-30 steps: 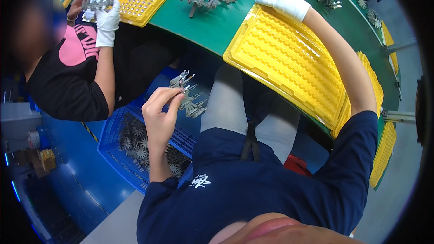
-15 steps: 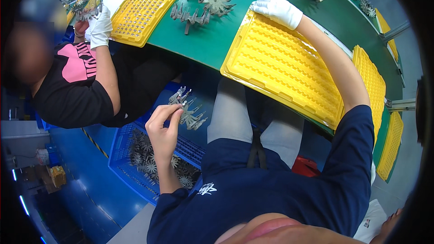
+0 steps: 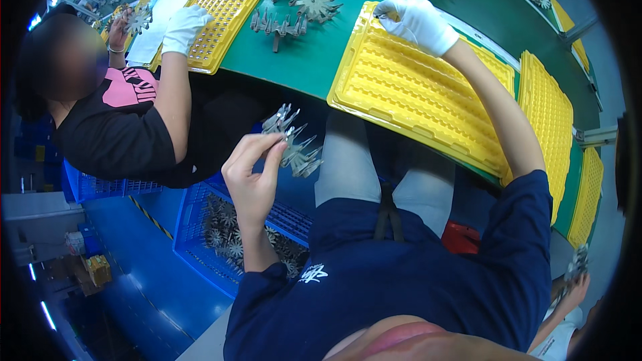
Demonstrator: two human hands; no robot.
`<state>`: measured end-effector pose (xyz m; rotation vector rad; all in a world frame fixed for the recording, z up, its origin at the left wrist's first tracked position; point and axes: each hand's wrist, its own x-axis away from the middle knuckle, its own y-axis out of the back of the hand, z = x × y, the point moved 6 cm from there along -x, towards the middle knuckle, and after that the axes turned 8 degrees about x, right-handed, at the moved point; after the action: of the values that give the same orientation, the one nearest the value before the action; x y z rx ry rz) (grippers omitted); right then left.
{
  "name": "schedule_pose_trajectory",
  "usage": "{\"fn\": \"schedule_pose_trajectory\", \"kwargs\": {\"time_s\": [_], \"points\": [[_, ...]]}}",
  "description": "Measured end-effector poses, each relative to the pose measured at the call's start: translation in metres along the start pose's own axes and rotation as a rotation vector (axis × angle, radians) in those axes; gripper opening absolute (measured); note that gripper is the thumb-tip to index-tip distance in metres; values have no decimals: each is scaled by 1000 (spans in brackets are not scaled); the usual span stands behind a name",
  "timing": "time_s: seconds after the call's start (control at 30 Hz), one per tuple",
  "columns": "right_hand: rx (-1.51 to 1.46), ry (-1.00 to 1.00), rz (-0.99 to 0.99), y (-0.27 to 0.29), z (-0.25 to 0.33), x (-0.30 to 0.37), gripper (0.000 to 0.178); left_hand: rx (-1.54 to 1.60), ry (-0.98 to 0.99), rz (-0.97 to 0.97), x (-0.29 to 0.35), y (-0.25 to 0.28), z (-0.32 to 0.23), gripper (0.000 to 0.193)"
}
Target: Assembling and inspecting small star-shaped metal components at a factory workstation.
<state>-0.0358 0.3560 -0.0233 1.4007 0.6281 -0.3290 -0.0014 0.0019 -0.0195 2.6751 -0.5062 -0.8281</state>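
Note:
My bare left hand (image 3: pixel 253 177) pinches a grey metal star-shaped rack (image 3: pixel 292 147) with many radiating prongs, held above my lap beside the table edge. My right hand (image 3: pixel 418 25), in a white glove, is over the far left corner of a yellow ribbed tray (image 3: pixel 414 87). Its fingers are curled together; a small dark or shiny bit shows at the fingertips, too small to name. The tray's near edge overhangs the green table above my thighs, and its rows of notches show no parts in the visible area.
More star racks (image 3: pixel 315 1) stand on the green table (image 3: pixel 287 67). A blue crate (image 3: pixel 200 254) of similar racks is on the floor at left. A co-worker at left reaches over a filled yellow tray (image 3: pixel 231 10). Another yellow tray (image 3: pixel 545 113) lies at right.
My right hand has turned and its fingers have curled in at the tray corner. My left hand and the rack have moved slightly up and right. The co-worker's gloved hand has moved onto their tray.

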Motion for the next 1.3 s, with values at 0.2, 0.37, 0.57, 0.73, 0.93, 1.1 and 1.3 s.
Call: {"fn": "schedule_pose_trajectory", "kwargs": {"time_s": [0.2, 0.37, 0.57, 0.73, 0.93, 1.1, 1.3], "points": [[-340, -327, 88, 86, 75, 38, 23, 123, -116, 92, -20, -26, -39, 13], [-396, -356, 1, 127, 117, 74, 18, 203, -235, 139, -23, -41, -74, 15], [-464, -495, -13, 135, 140, 111, 16, 244, -282, 210, -11, -58, -96, 15], [-475, -492, -109, 139, 157, 127, 15, 235, -296, 241, 1, -65, -102, 14], [-257, -407, -116, 149, 175, 132, 14, 181, -385, 270, 11, -69, -112, 13], [-242, -369, -94, 158, 183, 130, 13, 143, -450, 313, 16, -72, -116, 13], [-156, -332, -2, 162, 190, 132, 13, 320, -258, 311, 15, -75, -104, 32]]}}
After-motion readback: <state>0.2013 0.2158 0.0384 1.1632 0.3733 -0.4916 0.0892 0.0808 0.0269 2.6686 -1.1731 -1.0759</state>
